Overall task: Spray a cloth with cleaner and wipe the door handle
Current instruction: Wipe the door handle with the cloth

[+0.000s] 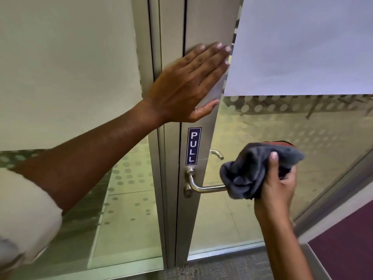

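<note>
One crumpled grey cloth (256,170), clenched in right hand (277,184), covers steel handle (203,187); left hand (187,83) flat, released.

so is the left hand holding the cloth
No, the left hand lies flat on the door frame; the right hand grips the cloth.

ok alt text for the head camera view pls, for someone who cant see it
A person's right hand presses a bunched grey cloth over the end of a metal door handle, while the left hand lies flat on the door frame above a blue PULL sticker.
</note>
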`<state>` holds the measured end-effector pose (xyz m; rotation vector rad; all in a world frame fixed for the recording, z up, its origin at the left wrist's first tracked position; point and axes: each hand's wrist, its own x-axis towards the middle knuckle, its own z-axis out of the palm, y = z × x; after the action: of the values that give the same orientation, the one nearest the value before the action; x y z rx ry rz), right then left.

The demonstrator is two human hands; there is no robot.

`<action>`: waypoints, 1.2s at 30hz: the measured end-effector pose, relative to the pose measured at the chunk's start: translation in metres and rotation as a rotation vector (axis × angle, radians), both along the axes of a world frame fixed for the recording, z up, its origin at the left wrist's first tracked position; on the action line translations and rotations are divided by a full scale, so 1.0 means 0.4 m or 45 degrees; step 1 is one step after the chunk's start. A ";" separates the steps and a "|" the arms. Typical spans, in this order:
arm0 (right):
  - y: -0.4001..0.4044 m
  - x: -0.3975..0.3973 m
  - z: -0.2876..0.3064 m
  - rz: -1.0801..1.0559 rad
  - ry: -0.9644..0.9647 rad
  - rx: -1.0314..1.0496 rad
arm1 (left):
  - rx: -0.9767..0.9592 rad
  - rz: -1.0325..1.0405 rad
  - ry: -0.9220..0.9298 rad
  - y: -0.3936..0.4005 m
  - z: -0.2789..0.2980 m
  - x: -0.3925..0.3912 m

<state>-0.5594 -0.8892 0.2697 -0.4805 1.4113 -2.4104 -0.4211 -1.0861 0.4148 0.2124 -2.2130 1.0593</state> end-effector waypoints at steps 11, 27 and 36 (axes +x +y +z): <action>-0.177 0.181 -0.154 0.220 1.733 1.208 | 0.012 -0.032 -0.023 -0.001 0.002 0.003; -0.096 0.103 -0.126 0.507 2.281 1.457 | 0.074 -0.110 -0.030 -0.010 0.001 0.008; -0.011 -0.095 -0.171 0.168 1.982 1.735 | 0.089 -0.130 -0.027 -0.015 -0.003 0.011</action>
<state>-0.5975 -0.8937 0.2015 -1.9098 2.7382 -0.1108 -0.4168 -1.0921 0.4134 0.1172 -2.2571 0.9339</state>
